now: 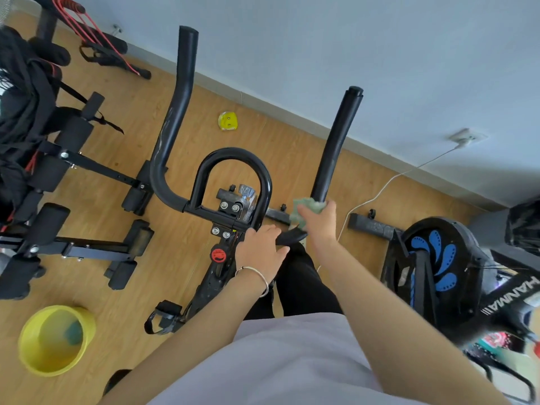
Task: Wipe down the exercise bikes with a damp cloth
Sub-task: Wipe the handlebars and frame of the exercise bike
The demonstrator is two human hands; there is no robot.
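Half the cloth (309, 203) hides under the right hand (320, 226); left hand (260, 249) covers handlebar (336, 147).

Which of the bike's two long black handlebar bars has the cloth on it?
The right bar: the right hand holds the green cloth against its base. The curved left bar has no cloth on it.

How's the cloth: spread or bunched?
Bunched. The right hand grips the cloth as a crumpled wad against the base of the handlebar; none of it lies flat.
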